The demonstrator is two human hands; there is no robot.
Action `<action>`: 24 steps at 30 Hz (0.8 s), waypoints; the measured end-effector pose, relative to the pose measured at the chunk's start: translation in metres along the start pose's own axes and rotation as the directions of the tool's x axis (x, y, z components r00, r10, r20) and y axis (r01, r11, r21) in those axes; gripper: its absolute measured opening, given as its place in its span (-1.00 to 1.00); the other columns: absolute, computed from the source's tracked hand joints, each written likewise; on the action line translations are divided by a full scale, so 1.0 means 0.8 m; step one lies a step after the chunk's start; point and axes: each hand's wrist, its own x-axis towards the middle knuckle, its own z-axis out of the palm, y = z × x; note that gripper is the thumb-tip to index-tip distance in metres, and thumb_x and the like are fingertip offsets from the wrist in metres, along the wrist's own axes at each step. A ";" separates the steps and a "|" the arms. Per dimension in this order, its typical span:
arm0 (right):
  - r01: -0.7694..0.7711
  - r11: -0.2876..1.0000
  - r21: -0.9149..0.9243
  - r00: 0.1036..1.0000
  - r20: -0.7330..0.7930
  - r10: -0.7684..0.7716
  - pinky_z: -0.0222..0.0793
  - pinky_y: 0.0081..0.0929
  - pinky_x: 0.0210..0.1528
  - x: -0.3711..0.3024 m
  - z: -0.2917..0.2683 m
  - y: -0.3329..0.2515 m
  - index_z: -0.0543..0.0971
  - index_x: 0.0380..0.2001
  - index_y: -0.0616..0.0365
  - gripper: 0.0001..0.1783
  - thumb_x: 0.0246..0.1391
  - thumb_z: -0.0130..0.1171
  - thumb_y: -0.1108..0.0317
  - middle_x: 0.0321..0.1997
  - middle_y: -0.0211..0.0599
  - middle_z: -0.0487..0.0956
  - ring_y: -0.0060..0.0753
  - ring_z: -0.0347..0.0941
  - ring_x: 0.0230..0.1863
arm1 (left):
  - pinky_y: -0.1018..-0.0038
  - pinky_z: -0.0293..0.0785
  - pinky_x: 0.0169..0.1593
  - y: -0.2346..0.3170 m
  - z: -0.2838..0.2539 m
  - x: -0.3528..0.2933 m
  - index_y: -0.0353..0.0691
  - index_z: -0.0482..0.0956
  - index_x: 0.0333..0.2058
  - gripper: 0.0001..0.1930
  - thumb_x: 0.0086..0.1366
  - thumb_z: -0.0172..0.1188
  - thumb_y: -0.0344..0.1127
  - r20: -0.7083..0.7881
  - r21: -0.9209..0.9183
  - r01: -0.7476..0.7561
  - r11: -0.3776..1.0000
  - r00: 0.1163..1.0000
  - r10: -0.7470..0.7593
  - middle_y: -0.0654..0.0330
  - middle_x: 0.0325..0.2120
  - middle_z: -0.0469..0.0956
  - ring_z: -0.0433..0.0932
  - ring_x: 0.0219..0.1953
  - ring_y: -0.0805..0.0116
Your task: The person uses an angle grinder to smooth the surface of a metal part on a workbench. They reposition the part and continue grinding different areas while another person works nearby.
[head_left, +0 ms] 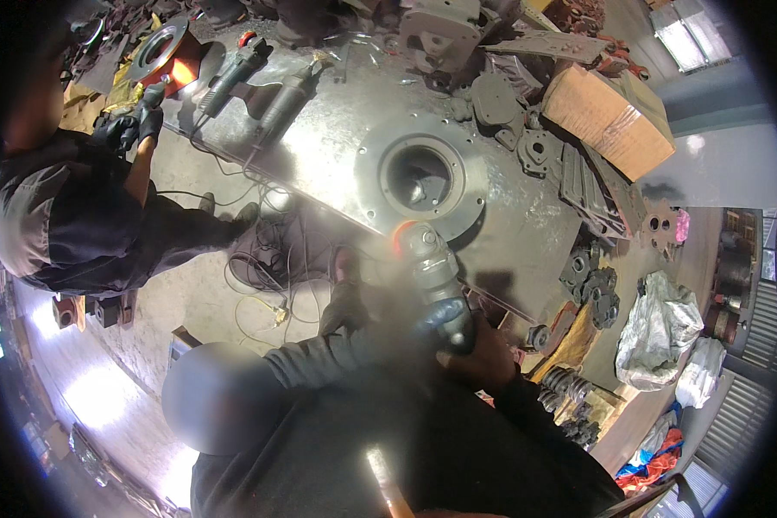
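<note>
An angle grinder (pixel 434 269) is held at the near edge of a round grey metal flange (pixel 470 177) with bolt holes and a wide central opening. The grinder's head has an orange-red rim and meets or nearly meets the flange; I cannot tell which. Wrapped round the grinder's body is my left hand (pixel 443 311), in a blue glove and partly hidden by a dark smear. My right hand (pixel 489 350) grips its rear end, with the fingers mostly in shadow.
The flange lies on a metal table (pixel 319 164). Two power tools (pixel 285 104) with cables lie at its far left. A co-worker (pixel 86 207) stands left, gloved hands by a lit ring part (pixel 162 52). Metal castings (pixel 496 99) and a cardboard box (pixel 609 121) crowd the right. Cables (pixel 268 268) trail across the floor.
</note>
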 end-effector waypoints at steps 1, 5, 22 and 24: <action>0.025 1.000 0.012 1.000 -0.003 -0.025 0.50 -0.08 0.08 0.002 -0.002 -0.001 0.41 0.16 0.25 -0.07 -0.20 0.50 -0.07 -0.01 0.08 0.65 0.06 0.62 0.03 | 0.34 0.52 0.13 0.003 -0.006 0.007 -0.25 0.52 0.13 -0.71 0.47 0.07 -0.42 -0.022 -0.017 -0.002 1.000 1.000 0.002 0.13 0.06 0.54 0.54 0.09 0.27; 0.039 0.998 0.048 0.998 0.046 -0.041 0.51 -0.02 0.08 0.008 0.000 -0.008 0.38 0.18 0.26 -0.02 -0.20 0.50 -0.12 -0.02 0.12 0.65 0.15 0.62 0.03 | 0.39 0.54 0.02 0.024 -0.036 0.033 -0.25 0.53 0.08 -0.72 0.44 0.17 -0.37 0.046 -0.676 0.292 0.677 0.933 -0.357 0.19 -0.06 0.57 0.56 -0.04 0.33; 0.038 0.994 0.106 0.999 -0.032 -0.035 0.53 -0.17 0.08 0.003 0.023 -0.036 0.47 0.18 0.14 -0.23 -0.06 0.50 0.05 -0.05 -0.03 0.67 -0.06 0.63 -0.01 | 0.44 0.59 -0.14 0.002 -0.014 0.002 -0.23 0.59 -0.02 -0.78 0.40 0.23 -0.35 0.167 -0.951 0.263 0.161 0.878 -0.448 0.24 -0.28 0.59 0.59 -0.24 0.39; 0.199 0.944 0.263 0.980 -0.050 -0.193 0.55 -0.24 0.01 0.007 0.024 -0.041 0.50 0.14 0.13 -0.31 -0.03 0.47 0.11 -0.13 -0.08 0.67 -0.14 0.64 -0.09 | 0.42 0.59 -0.13 -0.009 -0.019 0.008 -0.23 0.59 -0.01 -0.77 0.39 0.23 -0.35 0.122 -0.922 0.270 0.276 0.882 -0.456 0.23 -0.26 0.59 0.59 -0.22 0.38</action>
